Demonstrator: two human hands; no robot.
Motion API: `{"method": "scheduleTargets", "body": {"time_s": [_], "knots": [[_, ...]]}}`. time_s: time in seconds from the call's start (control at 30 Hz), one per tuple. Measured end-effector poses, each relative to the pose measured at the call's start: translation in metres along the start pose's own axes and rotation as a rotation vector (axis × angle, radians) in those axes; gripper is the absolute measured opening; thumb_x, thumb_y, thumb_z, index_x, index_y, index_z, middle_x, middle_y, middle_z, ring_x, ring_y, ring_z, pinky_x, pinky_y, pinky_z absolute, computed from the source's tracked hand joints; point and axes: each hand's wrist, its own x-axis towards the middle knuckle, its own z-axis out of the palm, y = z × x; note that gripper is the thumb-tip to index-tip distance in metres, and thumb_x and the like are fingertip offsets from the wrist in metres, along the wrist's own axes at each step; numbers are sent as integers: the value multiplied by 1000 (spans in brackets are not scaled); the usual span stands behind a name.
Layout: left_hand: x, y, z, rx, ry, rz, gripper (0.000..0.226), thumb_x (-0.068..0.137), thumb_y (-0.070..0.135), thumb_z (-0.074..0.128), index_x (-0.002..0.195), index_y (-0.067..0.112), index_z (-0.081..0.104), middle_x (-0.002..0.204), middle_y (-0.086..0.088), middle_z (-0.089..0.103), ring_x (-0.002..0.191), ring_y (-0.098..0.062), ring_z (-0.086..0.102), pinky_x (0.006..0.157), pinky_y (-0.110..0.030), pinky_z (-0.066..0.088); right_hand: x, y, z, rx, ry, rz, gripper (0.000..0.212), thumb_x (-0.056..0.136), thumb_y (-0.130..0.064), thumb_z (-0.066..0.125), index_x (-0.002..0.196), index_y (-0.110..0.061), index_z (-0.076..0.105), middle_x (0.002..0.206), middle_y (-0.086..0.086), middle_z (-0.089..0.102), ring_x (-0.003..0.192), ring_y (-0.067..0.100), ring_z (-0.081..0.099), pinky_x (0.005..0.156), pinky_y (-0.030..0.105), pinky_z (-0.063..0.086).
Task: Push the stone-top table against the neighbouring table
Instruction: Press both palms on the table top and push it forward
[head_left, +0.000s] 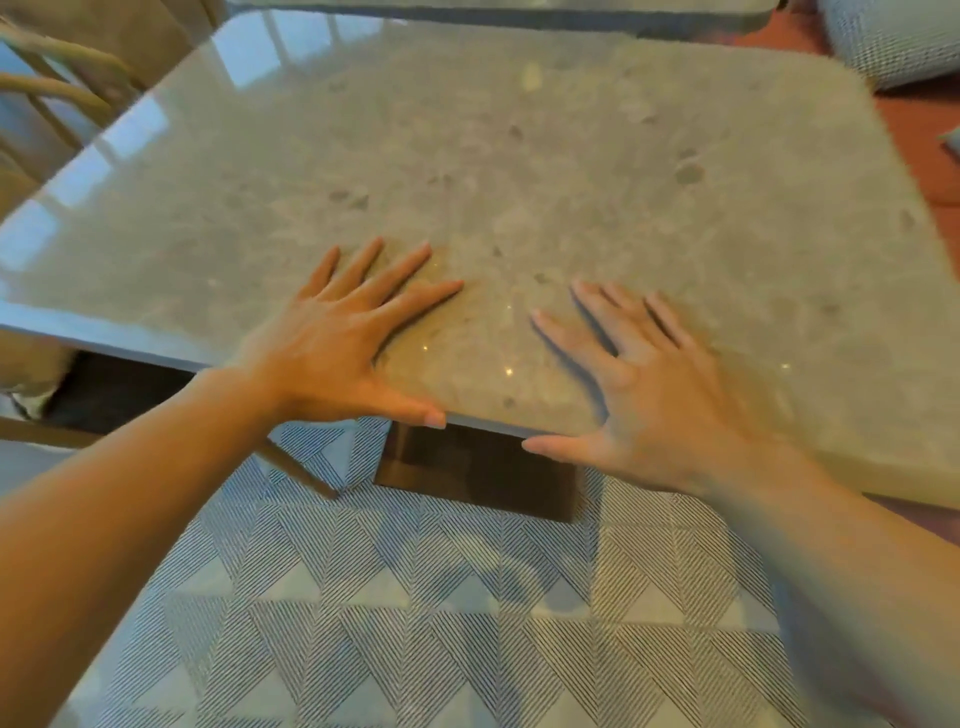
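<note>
The stone-top table (519, 171) fills the middle of the head view, a square grey speckled slab on a dark pedestal base (478, 473). My left hand (343, 343) lies flat on the slab near its front edge, fingers spread, thumb along the rim. My right hand (649, 395) rests flat beside it with fingers apart and its thumb at the edge. Neither hand holds anything. The neighbouring table (498, 11) shows as a grey edge at the top, close behind the far side of the slab; whether the two touch is hard to tell.
A wooden chair (57, 88) stands at the left of the table, with another chair leg (301, 473) under the front left. A woven grey cushion (893, 41) sits at the top right. The floor has striped triangle tiles (415, 597) and a reddish strip on the right.
</note>
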Motion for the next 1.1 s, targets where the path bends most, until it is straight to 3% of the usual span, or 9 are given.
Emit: {"method": "scheduleTargets", "body": {"time_s": [0.23, 0.43, 0.7, 0.8, 1.1], "knots": [[-5, 7, -2, 30, 13, -45, 124, 54, 118, 12, 162, 62, -10, 184, 8, 6, 171, -41, 11, 134, -65, 9, -13, -12, 10, -110, 88, 83, 105, 74, -98, 15, 167, -47, 15, 179, 5, 24, 165, 36, 26, 133, 60, 20], [0, 0, 0, 40, 43, -33, 123, 55, 118, 16, 162, 63, -8, 183, 11, 6, 171, -36, 12, 135, -62, 9, -7, -9, 11, -140, 92, 79, 104, 76, -98, 24, 164, -42, 34, 172, 5, 41, 158, 40, 41, 125, 66, 33], [7, 7, -1, 25, 25, -31, 117, 53, 118, 12, 154, 69, -21, 182, 15, -3, 172, -33, 4, 136, -59, 3, -6, 5, 7, -146, 91, 50, 102, 77, -96, 27, 163, -41, 37, 171, 5, 42, 158, 38, 41, 125, 66, 35], [15, 15, -1, 25, 13, -47, 120, 53, 116, 17, 156, 66, -21, 183, 14, -5, 172, -32, 0, 135, -57, -1, -3, 20, 6, -162, 114, 24, 100, 79, -95, 29, 161, -38, 42, 167, 8, 49, 153, 40, 48, 121, 67, 40], [42, 35, 1, 2, 25, -110, 126, 51, 116, 17, 161, 62, -14, 183, 15, -6, 172, -31, -2, 136, -57, 0, 8, 61, 3, -183, 104, -8, 101, 80, -97, 28, 162, -40, 38, 167, 7, 48, 154, 37, 48, 120, 67, 42]]}}
